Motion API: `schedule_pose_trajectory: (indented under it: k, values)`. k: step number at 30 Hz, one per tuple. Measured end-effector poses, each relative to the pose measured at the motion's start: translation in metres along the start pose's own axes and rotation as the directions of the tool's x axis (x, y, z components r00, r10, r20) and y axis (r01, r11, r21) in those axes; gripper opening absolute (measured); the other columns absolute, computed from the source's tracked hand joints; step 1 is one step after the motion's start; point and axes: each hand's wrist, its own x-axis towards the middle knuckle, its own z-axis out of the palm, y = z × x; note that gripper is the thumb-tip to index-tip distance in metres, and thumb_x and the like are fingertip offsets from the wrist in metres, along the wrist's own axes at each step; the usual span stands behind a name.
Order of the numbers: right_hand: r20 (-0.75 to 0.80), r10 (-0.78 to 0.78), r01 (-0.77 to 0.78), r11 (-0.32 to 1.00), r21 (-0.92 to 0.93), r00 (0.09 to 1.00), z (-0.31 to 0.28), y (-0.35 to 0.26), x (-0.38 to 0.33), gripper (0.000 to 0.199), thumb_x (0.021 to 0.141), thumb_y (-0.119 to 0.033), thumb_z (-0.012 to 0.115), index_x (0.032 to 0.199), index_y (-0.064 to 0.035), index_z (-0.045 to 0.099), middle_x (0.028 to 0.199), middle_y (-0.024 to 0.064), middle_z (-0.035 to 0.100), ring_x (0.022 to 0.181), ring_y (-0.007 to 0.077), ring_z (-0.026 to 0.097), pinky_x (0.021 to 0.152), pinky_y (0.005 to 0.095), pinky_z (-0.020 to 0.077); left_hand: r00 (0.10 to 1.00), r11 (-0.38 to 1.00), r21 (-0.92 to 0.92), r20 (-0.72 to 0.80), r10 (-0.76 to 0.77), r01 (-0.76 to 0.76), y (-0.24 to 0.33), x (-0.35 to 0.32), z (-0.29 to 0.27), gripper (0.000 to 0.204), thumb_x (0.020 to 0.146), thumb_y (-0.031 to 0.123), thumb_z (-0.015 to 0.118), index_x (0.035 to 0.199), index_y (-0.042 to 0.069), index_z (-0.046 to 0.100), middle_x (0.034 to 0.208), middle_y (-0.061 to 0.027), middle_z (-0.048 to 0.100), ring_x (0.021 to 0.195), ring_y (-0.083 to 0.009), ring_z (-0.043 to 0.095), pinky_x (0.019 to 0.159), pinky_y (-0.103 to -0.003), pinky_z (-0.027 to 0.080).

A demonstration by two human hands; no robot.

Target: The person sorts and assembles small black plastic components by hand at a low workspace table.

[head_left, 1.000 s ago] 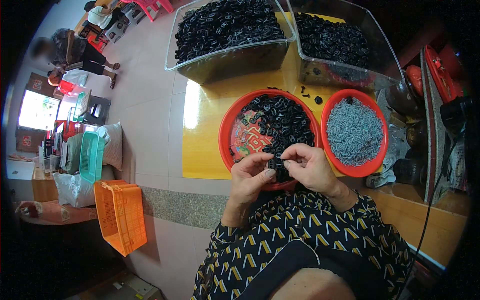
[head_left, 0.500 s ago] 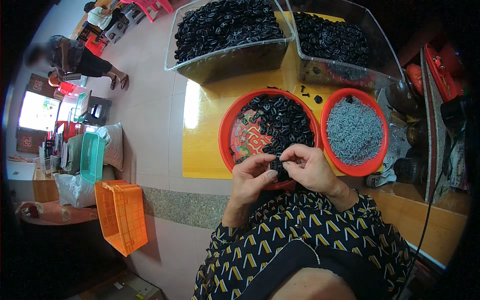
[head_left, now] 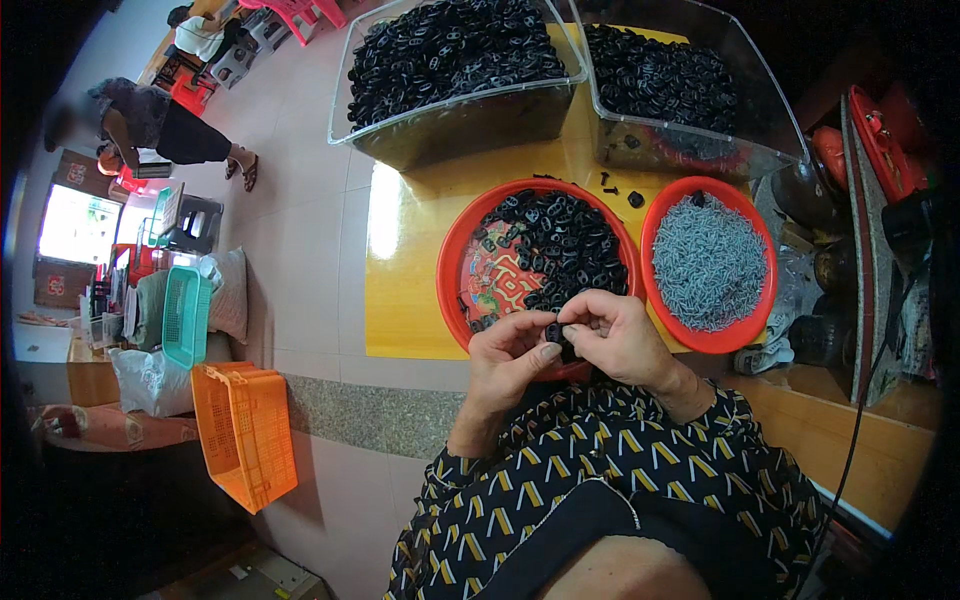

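Left hand (head_left: 503, 362) pinches 1 small black plastic piece (head_left: 553, 333); right hand (head_left: 628, 345) curled at its edge, grip unclear | 2 round red plastic basins (head_left: 449, 262) | 2 clear rectangular plastic bins (head_left: 480, 127)

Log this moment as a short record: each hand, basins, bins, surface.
left hand: pinching a small black part
right hand: close beside that part; contact unclear
left basin: red, holding many black parts
right basin: red, mostly grey screw-like pieces
clear bins: two, beyond the basins, holding black parts
surface: yellow tabletop
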Motion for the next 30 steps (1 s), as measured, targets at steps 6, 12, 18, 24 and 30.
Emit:
schedule_pose_trajectory:
  k: [6,12,18,24,30]
  values:
    - [0.028,0.105,-0.108,0.976,0.191,0.994,-0.002,0.000,0.002,0.009,0.079,-0.002,0.054,0.087,0.0007,0.053,0.072,-0.0003,0.054,0.061,0.0037,0.051,0.052,0.0172,0.0424,1.000,1.000,-0.002,-0.019,0.014,-0.014,-0.008,-0.001,-0.005,0.029,0.075,-0.003,0.059,0.102,-0.005,0.051,0.084,-0.0068,0.057,0.074,-0.0109,0.056,0.065,-0.022,0.047]
    - [0.070,0.085,-0.104,0.935,0.338,0.994,-0.004,0.017,0.005,0.012,0.079,-0.008,0.057,0.089,-0.0006,0.054,0.072,0.0005,0.054,0.060,0.0051,0.051,0.052,0.0172,0.0430,0.997,0.997,-0.070,-0.073,0.019,-0.024,-0.010,-0.003,-0.001,0.031,0.073,0.000,0.062,0.102,-0.004,0.051,0.084,-0.0123,0.060,0.068,-0.0159,0.058,0.060,-0.025,0.048]
    - [0.113,0.074,-0.112,0.922,0.372,0.991,-0.003,0.022,0.004,0.013,0.080,-0.009,0.058,0.089,-0.0007,0.054,0.072,0.0005,0.054,0.061,0.0053,0.051,0.052,0.0176,0.0435,0.997,0.994,-0.078,-0.030,0.071,-0.073,-0.010,-0.003,0.000,0.028,0.076,-0.002,0.058,0.103,-0.003,0.051,0.082,-0.0090,0.060,0.068,-0.0131,0.058,0.062,-0.023,0.049]
    - [0.217,0.078,-0.164,0.895,0.416,0.973,-0.007,0.018,0.006,0.011,0.079,-0.008,0.058,0.086,-0.0010,0.052,0.072,0.0013,0.054,0.061,0.0059,0.052,0.054,0.0178,0.0454,0.994,0.993,-0.062,0.041,0.100,-0.097,-0.007,-0.004,-0.003,0.026,0.075,-0.006,0.056,0.101,-0.003,0.053,0.088,-0.0108,0.058,0.072,-0.0144,0.058,0.062,-0.024,0.049]
    - [0.275,0.121,-0.222,0.901,0.374,0.954,-0.010,0.015,0.010,0.009,0.079,-0.007,0.057,0.084,-0.0010,0.052,0.072,0.0014,0.054,0.060,0.0066,0.053,0.053,0.0180,0.0463,0.993,0.990,0.076,-0.003,0.121,-0.120,-0.002,-0.003,0.000,0.025,0.072,-0.004,0.060,0.096,-0.004,0.056,0.087,-0.0094,0.057,0.073,-0.0128,0.056,0.063,-0.022,0.047]
